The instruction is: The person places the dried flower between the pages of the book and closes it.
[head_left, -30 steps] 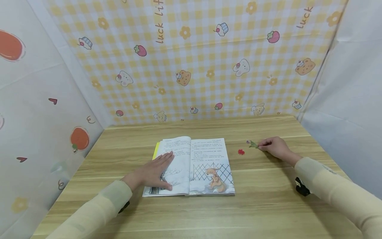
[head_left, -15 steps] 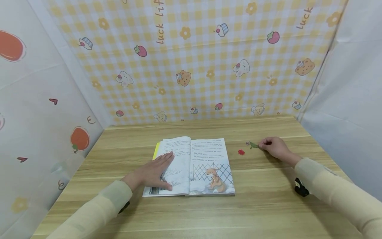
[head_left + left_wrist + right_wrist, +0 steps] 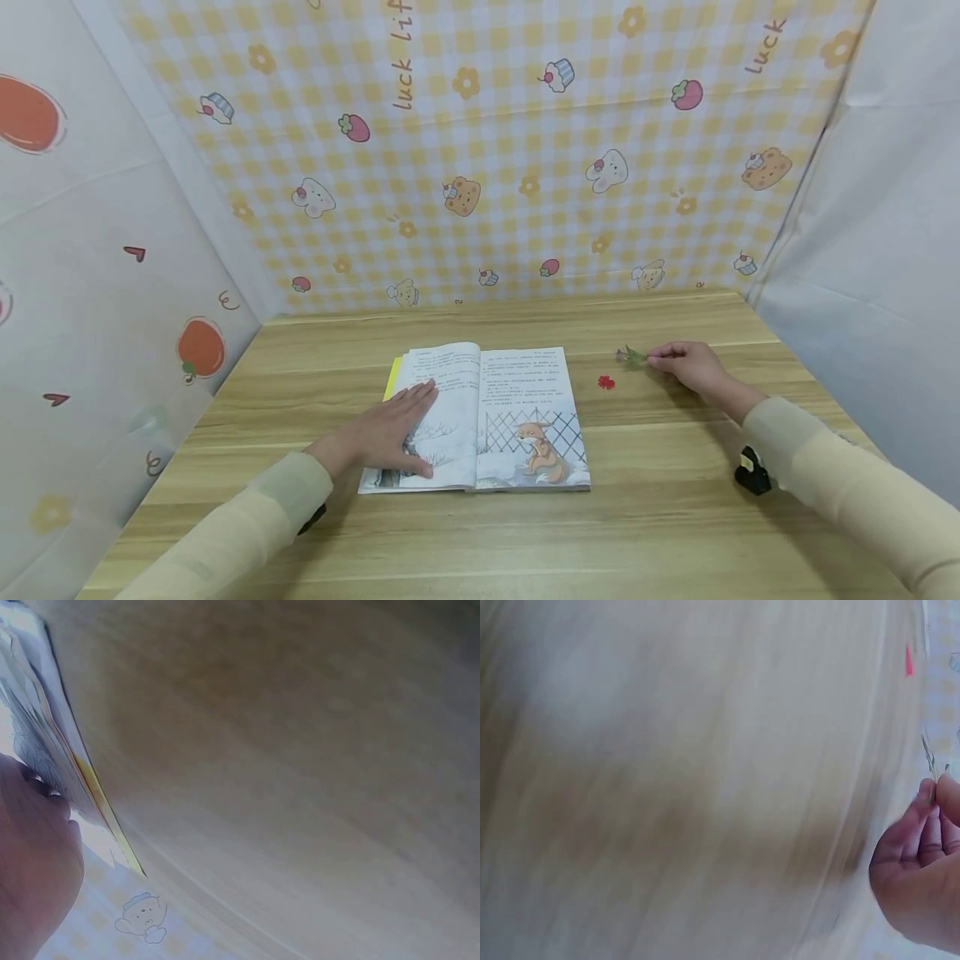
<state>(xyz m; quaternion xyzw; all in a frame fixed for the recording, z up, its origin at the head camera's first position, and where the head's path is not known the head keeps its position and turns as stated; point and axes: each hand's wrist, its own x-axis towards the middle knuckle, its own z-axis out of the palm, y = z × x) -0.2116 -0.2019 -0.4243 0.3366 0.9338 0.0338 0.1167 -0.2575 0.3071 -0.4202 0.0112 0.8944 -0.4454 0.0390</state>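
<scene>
An open picture book (image 3: 525, 375) lies in the middle of the table, a fox drawn on its right page. My left hand (image 3: 386, 429) rests flat on the left page, fingers straight and spread; in the left wrist view that hand (image 3: 37, 855) shows at the book's edge. My right hand (image 3: 693, 367), right of the book, pinches a small flower sprig (image 3: 633, 357) by its stem end, between thumb and fingers. The sprig has green leaves and a purplish bloom that points left. In the right wrist view its thin green tip (image 3: 929, 756) stands out from the fingertips.
A small red flower (image 3: 606, 382) lies on the wooden table (image 3: 525, 542) between the book and my right hand. Yellow checked cloth (image 3: 480, 233) hangs behind the table. White cloth walls stand at the left and right.
My right hand has turned slightly, and the sprig it pinches has tilted and shifted a little left and up. My left hand, the book and the red flower have stayed put.
</scene>
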